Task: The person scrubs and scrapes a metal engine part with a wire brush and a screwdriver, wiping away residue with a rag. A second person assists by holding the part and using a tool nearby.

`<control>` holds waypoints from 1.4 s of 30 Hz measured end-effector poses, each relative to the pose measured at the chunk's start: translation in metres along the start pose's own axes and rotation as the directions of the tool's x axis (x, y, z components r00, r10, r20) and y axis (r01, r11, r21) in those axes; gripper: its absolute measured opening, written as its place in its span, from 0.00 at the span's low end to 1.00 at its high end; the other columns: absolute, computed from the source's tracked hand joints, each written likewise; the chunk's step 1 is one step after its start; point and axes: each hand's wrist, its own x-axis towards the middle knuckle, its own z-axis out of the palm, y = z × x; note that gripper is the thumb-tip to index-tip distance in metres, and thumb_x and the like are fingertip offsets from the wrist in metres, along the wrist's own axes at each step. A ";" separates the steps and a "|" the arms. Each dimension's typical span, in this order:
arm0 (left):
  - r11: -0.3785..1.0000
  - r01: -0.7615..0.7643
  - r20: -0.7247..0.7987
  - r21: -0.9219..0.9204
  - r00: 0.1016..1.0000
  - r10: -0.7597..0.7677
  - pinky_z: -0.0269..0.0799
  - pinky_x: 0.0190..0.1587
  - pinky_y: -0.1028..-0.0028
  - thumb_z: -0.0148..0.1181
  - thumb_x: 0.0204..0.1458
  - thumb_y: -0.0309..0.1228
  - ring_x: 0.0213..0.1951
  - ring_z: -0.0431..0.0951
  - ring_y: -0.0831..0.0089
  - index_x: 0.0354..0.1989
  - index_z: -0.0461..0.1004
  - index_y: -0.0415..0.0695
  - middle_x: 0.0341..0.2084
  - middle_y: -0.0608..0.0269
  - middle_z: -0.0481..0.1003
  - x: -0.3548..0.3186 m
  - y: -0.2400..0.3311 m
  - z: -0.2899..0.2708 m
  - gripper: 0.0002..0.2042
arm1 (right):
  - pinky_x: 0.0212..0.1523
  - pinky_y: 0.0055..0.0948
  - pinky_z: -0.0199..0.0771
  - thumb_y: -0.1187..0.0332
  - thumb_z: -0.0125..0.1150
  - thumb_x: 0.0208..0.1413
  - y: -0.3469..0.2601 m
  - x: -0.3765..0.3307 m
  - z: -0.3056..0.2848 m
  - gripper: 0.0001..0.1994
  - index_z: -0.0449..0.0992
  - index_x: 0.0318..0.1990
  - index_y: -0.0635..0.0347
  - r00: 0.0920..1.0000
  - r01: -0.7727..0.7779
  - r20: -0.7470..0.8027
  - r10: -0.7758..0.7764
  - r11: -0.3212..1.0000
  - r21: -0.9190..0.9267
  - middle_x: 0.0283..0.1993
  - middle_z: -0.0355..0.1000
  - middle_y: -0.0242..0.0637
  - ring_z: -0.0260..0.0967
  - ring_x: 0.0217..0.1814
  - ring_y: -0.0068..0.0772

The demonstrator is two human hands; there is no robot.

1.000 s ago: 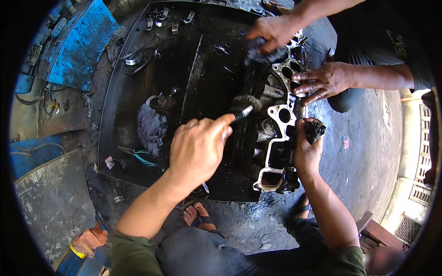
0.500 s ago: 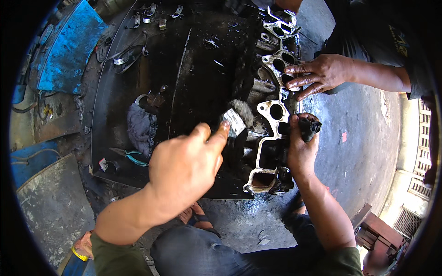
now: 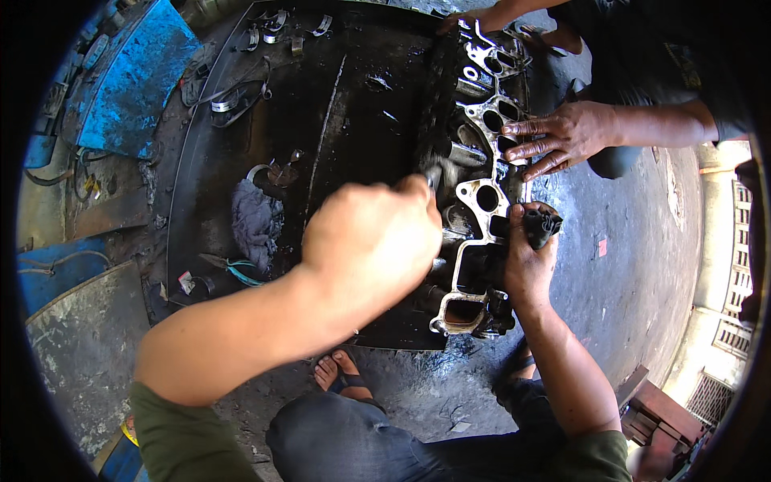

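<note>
A long, dark, oily intake manifold (image 3: 468, 193) with a pale ported flange stands along the table's right side. My left hand (image 3: 373, 233), partly blurred, is closed round a paintbrush (image 3: 446, 173). The brush's grey bristles lie against the manifold's ribbed side, left of the flange; my fingers hide most of its handle. On the manifold's right side, my right hand (image 3: 532, 265) grips it near the lower ports. A black, lumpy piece (image 3: 541, 226) shows between that hand's thumb and fingers; I cannot tell whether it belongs to the manifold.
A co-worker's spread hand (image 3: 566, 136) rests on the manifold beyond my right hand, another at its far end. On the black table (image 3: 321, 88) lie a grey rag (image 3: 255, 217), pliers (image 3: 241, 271) and several curved bearing shells (image 3: 273, 24). A blue panel (image 3: 136, 80) stands left.
My left hand has moved right and slightly away from me, bringing the brush against the manifold's side. My right hand keeps its grip. The co-worker's other hand shows more at the far end.
</note>
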 end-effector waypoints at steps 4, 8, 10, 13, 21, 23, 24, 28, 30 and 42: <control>0.972 -0.207 0.115 0.108 0.974 0.195 0.79 0.21 0.64 0.64 0.46 0.31 0.23 0.85 0.67 0.23 0.82 0.43 0.26 0.57 0.81 -0.007 0.007 -0.015 0.06 | 0.47 0.29 0.71 0.66 0.68 0.69 0.004 0.002 0.000 0.10 0.72 0.49 0.58 0.997 -0.078 0.005 0.078 0.995 0.062 0.41 0.70 0.30 0.65 0.43 0.22; 0.990 -0.125 -0.014 0.068 0.992 0.126 0.80 0.24 0.69 0.65 0.48 0.30 0.25 0.86 0.68 0.26 0.84 0.44 0.27 0.57 0.82 0.002 -0.007 -0.001 0.05 | 0.50 0.28 0.71 0.66 0.67 0.70 0.009 0.003 -0.002 0.11 0.72 0.50 0.58 1.000 -0.001 -0.004 0.001 1.000 0.020 0.43 0.70 0.30 0.65 0.44 0.22; 0.991 -0.111 0.022 -0.080 0.993 0.113 0.79 0.23 0.67 0.65 0.50 0.31 0.23 0.84 0.68 0.33 0.85 0.45 0.27 0.61 0.79 -0.019 -0.017 -0.003 0.05 | 0.50 0.28 0.71 0.66 0.67 0.70 0.011 0.003 -0.003 0.10 0.72 0.49 0.57 0.999 -0.037 0.006 0.036 0.998 0.059 0.43 0.70 0.30 0.65 0.44 0.21; 0.922 0.116 0.009 -0.369 0.993 -0.121 0.80 0.28 0.62 0.68 0.52 0.30 0.25 0.83 0.62 0.47 0.85 0.52 0.31 0.62 0.75 -0.085 -0.043 0.018 0.13 | 0.50 0.27 0.70 0.67 0.65 0.71 0.011 0.004 -0.004 0.08 0.72 0.50 0.57 0.997 -0.073 0.042 0.068 0.989 0.126 0.43 0.69 0.29 0.65 0.45 0.21; 0.791 0.531 0.653 -0.303 0.720 -0.233 0.82 0.42 0.49 0.65 0.57 0.31 0.40 0.85 0.43 0.61 0.76 0.47 0.42 0.43 0.82 -0.190 -0.012 0.189 0.22 | 0.51 0.26 0.69 0.66 0.63 0.73 0.000 0.000 -0.009 0.09 0.70 0.51 0.56 0.995 -0.083 0.055 0.081 0.996 0.045 0.43 0.68 0.27 0.64 0.45 0.20; 0.761 0.583 0.576 -0.286 0.739 -0.349 0.82 0.41 0.48 0.64 0.58 0.30 0.40 0.84 0.42 0.59 0.76 0.47 0.41 0.43 0.82 -0.159 -0.017 0.188 0.19 | 0.51 0.25 0.69 0.65 0.63 0.72 -0.002 -0.001 -0.009 0.09 0.70 0.51 0.56 0.997 -0.058 0.050 0.056 0.998 0.033 0.43 0.68 0.27 0.64 0.45 0.19; 0.740 0.615 0.578 -0.272 0.719 -0.386 0.82 0.41 0.47 0.64 0.59 0.30 0.39 0.84 0.41 0.59 0.77 0.47 0.40 0.42 0.82 -0.141 -0.024 0.179 0.18 | 0.52 0.26 0.70 0.65 0.64 0.72 -0.002 -0.001 -0.009 0.09 0.71 0.51 0.56 0.996 -0.074 0.056 0.071 0.996 0.057 0.44 0.69 0.28 0.65 0.46 0.20; 0.598 0.414 0.120 -0.686 0.875 -0.469 0.81 0.46 0.55 0.59 0.64 0.25 0.43 0.84 0.45 0.65 0.74 0.43 0.45 0.44 0.82 -0.091 -0.050 0.117 0.20 | 0.52 0.26 0.69 0.66 0.64 0.72 0.000 -0.001 -0.009 0.09 0.71 0.51 0.56 0.999 -0.052 0.006 0.052 0.999 -0.005 0.45 0.69 0.29 0.65 0.46 0.21; 0.422 0.244 0.073 -0.873 0.921 -0.382 0.80 0.44 0.61 0.59 0.64 0.22 0.41 0.85 0.50 0.68 0.74 0.44 0.45 0.44 0.82 -0.071 -0.041 0.090 0.22 | 0.51 0.26 0.68 0.67 0.63 0.72 0.002 -0.001 -0.008 0.08 0.71 0.49 0.56 0.997 -0.075 0.025 0.073 0.996 0.053 0.45 0.68 0.29 0.64 0.46 0.21; 0.528 0.266 0.166 -0.806 0.959 -0.230 0.80 0.42 0.68 0.60 0.64 0.20 0.34 0.86 0.62 0.64 0.78 0.38 0.42 0.42 0.85 -0.010 -0.025 0.044 0.19 | 0.44 0.26 0.70 0.70 0.65 0.70 -0.003 -0.002 0.002 0.08 0.71 0.48 0.57 0.999 0.030 -0.024 -0.029 0.999 0.019 0.41 0.69 0.29 0.64 0.40 0.22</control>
